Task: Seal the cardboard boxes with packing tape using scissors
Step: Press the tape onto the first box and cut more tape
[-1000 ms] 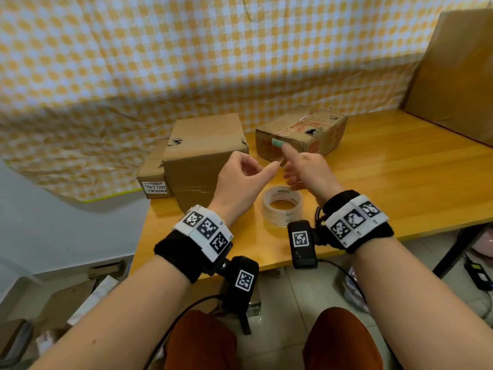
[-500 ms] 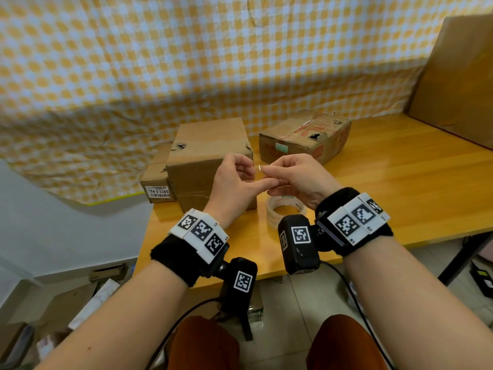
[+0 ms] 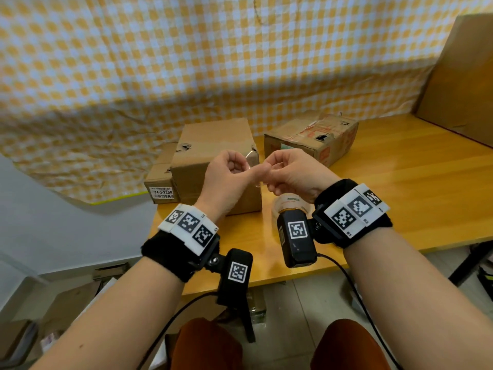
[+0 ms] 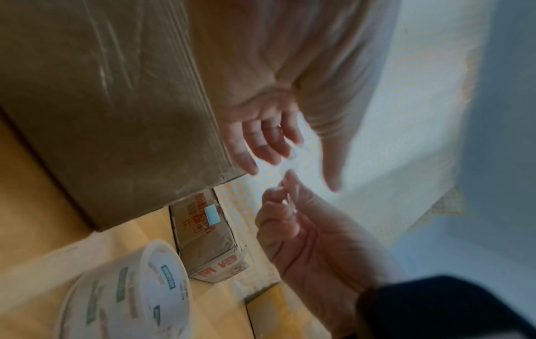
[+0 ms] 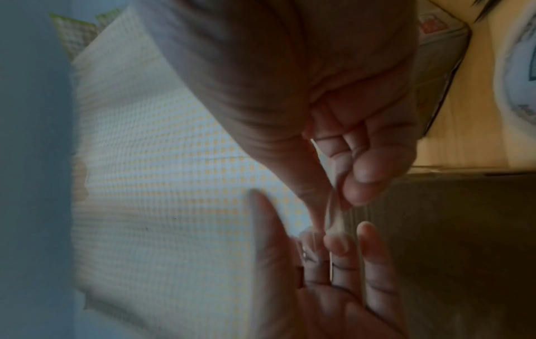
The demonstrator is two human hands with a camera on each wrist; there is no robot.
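- The wooden table (image 3: 400,182) carries it all. The big plain cardboard box (image 3: 213,161) stands near its back left corner, with a smaller labelled box (image 3: 161,180) touching its left side.
- A printed, torn box (image 3: 312,140) sits by the back edge, just right of the big one and apart from it.
- The roll of packing tape (image 4: 124,291) lies flat near the front edge, below the wrists. No scissors show in any view.
- The left hand (image 3: 229,180) and right hand (image 3: 293,174) meet in the air in front of the big box, above the roll.
- Between them is a small scrap of clear tape (image 5: 333,220). The right fingers (image 5: 359,179) are curled and pinch its one end; the left fingers (image 5: 339,245) are straighter and touch its other end, and I cannot tell whether they grip it or it merely sticks to them.
- The scrap runs roughly hand to hand, left to right across the table, twisted on itself.
- I would judge it weightless, limp and very sticky, prone to folding onto itself and clinging to skin. Best held by the extreme ends, kept taut.
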